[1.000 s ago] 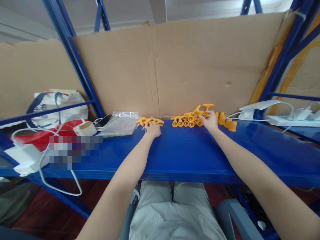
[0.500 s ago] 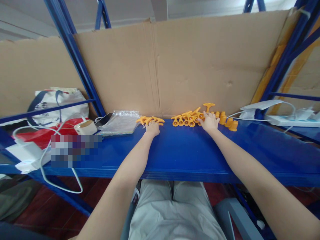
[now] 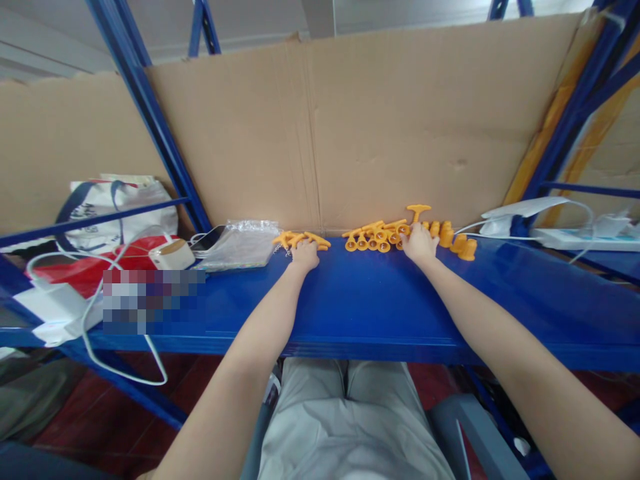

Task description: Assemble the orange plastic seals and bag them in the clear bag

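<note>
We have our left grip [image 3: 304, 256] at the yellow T-shaped plastic pieces [image 3: 286, 239], our right grip [image 3: 421, 246] at the flared yellow plastic pieces [image 3: 383, 245], pinching or not we cannot tell, so lifting calls for separating neighbours.

The left hand [image 3: 305, 255] covers part of the yellow pronged pieces [image 3: 286, 239], so its grip is unclear to me. The right hand [image 3: 421, 245] hides some of the yellow bell-shaped pieces [image 3: 371, 245]. At left, a blocky blur [image 3: 150, 300] masks something; the white power strip [image 3: 570, 240] runs out of sight at right.
</note>
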`<state>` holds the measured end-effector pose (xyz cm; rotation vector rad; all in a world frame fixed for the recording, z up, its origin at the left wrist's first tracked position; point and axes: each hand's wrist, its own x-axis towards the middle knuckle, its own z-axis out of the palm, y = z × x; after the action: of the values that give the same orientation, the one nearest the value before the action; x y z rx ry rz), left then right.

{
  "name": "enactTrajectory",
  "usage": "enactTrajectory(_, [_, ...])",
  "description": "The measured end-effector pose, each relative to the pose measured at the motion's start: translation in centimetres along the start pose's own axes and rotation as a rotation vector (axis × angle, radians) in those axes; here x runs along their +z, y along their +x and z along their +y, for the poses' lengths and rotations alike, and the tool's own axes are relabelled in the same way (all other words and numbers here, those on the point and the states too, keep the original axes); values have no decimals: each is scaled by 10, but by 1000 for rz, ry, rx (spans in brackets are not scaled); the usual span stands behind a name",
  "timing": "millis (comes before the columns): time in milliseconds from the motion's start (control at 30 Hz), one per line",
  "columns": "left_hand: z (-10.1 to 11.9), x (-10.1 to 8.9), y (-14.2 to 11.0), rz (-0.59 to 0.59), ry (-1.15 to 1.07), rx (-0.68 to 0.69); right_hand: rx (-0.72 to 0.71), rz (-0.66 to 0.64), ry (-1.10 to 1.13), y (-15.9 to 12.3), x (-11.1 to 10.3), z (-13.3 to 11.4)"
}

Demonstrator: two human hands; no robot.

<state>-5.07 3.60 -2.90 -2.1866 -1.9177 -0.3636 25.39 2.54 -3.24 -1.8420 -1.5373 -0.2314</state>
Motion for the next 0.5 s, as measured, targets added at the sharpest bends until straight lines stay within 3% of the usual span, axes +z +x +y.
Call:
enactTrajectory(267, [6,-3,-1,173,-42,32,-2,2,26,1,-2,2])
enactTrajectory(500, [16,-15,-5,178,-60,18,16,-73,35,0,-4,-3])
